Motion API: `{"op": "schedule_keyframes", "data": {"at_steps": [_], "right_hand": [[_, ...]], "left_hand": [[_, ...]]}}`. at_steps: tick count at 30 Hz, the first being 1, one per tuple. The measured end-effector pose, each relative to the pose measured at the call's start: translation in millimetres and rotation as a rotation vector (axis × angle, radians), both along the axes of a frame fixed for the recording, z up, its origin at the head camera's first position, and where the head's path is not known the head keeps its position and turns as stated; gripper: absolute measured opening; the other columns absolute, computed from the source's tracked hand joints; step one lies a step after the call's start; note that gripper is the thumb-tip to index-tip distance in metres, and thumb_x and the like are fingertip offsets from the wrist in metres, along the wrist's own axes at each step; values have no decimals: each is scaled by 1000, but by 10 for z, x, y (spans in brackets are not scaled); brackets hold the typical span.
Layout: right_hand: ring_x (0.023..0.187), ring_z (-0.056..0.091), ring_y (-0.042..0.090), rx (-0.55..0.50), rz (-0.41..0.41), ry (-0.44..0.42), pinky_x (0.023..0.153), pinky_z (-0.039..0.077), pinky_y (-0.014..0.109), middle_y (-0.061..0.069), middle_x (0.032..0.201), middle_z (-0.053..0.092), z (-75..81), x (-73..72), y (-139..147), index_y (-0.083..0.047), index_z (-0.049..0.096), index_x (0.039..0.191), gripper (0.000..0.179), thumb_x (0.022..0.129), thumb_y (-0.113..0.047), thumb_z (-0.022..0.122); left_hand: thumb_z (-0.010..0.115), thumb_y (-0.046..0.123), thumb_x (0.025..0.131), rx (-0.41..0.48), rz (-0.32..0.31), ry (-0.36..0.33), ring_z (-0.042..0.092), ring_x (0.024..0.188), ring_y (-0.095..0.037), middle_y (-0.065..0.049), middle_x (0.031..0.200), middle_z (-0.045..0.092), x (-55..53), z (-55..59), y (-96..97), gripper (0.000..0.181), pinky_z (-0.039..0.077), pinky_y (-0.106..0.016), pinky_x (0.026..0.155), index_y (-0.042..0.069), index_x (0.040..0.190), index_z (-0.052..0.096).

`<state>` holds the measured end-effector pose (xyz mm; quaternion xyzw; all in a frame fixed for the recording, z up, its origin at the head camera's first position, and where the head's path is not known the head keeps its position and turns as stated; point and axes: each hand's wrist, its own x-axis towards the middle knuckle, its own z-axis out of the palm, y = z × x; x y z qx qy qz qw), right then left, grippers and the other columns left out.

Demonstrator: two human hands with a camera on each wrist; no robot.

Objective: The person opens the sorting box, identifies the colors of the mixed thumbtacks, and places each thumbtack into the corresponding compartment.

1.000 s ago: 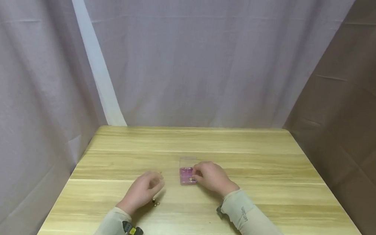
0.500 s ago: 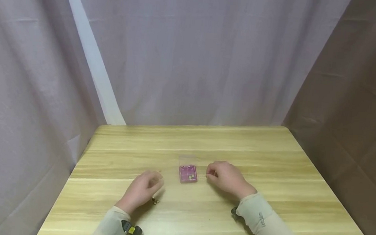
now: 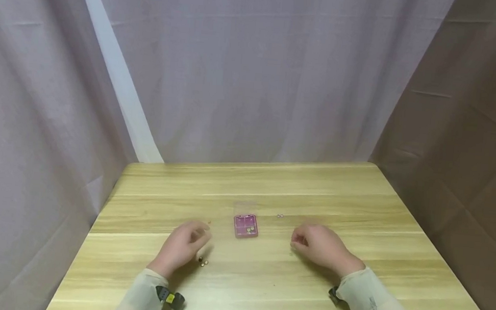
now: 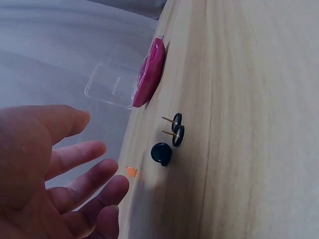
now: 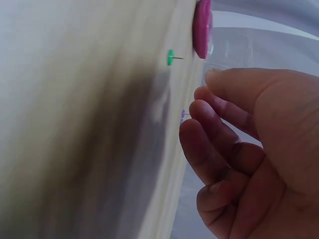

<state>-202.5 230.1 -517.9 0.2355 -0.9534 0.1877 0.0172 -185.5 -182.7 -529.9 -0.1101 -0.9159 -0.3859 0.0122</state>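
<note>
A small pink compartment box stands on the table, its clear lid swung back. Greenish thumbtacks lie in its near right compartment. My left hand hovers left of the box, fingers relaxed and holding nothing. Beside it are three black thumbtacks, two with pins pointing up. An orange piece, partly hidden, lies past the left fingertips. To the right of the box, my right hand is held with loosely bent fingers, nothing visible between them. Close to its fingertips a green thumbtack rests pin up.
Two pale purple thumbtacks lie behind and right of the box. The wood-grain table ends at curtains on the back and both sides. A dark wrist strap is on the left sleeve.
My right hand has moved from the box to the right and toward me, uncovering the purple thumbtacks and the box's right compartments. The left hand stays nearly still.
</note>
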Motion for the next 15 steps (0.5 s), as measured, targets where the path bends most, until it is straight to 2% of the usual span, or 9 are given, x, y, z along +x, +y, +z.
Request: {"op": "schedule_keyframes", "data": {"at_steps": [8,15], "right_hand": [[72,54,1,-22,7,-38,70,53,32,-23,81,62,2,84,-28,-31,73,87,17,97,-24,85],[68,53,-1,-1,41,-44,69,52,31,-24,76,61,-60,124,-56,-32,71,83,21,99,-22,83]], "left_hand": [[72,33,108,10,-4,-5,71,104,-22,-5,120,73,-21,15,-8,29,60,-55,97,14,130,73],[73,32,107,3,-11,3,71,104,-22,-6,122,74,10,-28,-9,29,60,-54,96,14,130,74]]}}
